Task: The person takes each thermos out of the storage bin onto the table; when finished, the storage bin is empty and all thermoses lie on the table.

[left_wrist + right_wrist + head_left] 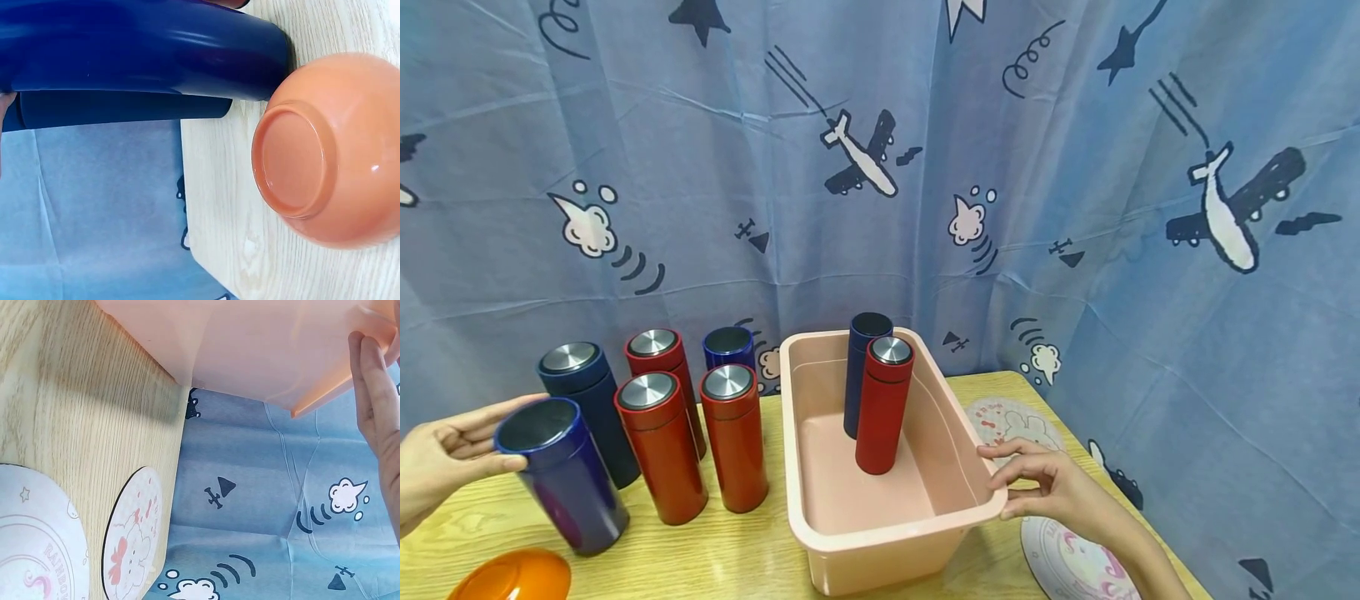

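On the left, my left hand (460, 454) grips a glossy blue thermos bottle (568, 492) near its dark top, thumb in front and fingers behind. The bottle stands slightly tilted at the table; its body fills the upper left wrist view. Close behind it is a dark blue thermos (591, 417) with a silver lid. My right hand (1048, 479) holds the rim of a pink plastic bin (842, 537) at its near right corner, thumb below the rim. Inside the bin, a red thermos (883, 417) stands upright before a navy thermos (854, 383).
Three red thermoses (666, 458) and another blue one (728, 346) stand between the left hand and the bin. An upturned orange bowl (350, 150) lies at the near left. Two round printed mats (134, 531) lie right of the bin. A blue curtain (880, 233) hangs behind the table.
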`<act>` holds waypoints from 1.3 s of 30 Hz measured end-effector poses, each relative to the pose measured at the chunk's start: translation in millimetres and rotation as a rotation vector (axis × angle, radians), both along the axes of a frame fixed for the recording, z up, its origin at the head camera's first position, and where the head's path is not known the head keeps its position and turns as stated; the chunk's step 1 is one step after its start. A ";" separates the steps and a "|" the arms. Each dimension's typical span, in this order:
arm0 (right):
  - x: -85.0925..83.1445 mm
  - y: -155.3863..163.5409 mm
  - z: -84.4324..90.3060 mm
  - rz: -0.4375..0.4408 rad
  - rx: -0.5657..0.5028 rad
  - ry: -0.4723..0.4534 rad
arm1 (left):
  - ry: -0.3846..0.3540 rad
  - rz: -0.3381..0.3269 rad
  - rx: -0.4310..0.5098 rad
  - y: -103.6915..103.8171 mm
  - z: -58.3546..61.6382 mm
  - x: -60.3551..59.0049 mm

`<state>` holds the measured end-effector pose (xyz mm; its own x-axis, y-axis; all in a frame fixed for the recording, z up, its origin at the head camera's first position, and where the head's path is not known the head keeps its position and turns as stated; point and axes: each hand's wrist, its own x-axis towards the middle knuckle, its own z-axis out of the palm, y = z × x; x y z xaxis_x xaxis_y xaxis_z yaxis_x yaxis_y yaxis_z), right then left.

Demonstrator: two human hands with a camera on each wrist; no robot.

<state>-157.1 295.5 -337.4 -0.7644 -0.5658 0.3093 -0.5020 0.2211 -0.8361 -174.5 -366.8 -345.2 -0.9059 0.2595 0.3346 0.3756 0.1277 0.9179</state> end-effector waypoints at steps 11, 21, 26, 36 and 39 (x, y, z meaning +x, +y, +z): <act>-2.1 0.7 -1.0 0.058 -0.045 -0.022 | 0.011 -0.050 0.002 -5.1 -6.4 -6.5; -0.3 0.9 -0.5 0.011 -0.005 0.018 | -0.076 -0.139 0.102 -24.9 -14.5 -17.3; -0.4 0.6 -0.7 0.019 -0.026 -0.011 | -0.048 -0.270 0.167 -30.1 -17.7 -20.2; 0.2 -0.2 -0.1 0.017 -0.021 -0.019 | 0.029 -0.131 0.066 -25.0 -15.9 -18.1; 0.1 0.0 -0.1 0.019 -0.019 -0.014 | 0.029 -0.086 0.046 -24.2 -16.2 -18.0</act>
<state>-157.0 295.5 -337.6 -0.7580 -0.5741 0.3094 -0.4940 0.1955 -0.8472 -192.5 -391.0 -361.4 -0.8708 0.3191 0.3739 0.4100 0.0519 0.9106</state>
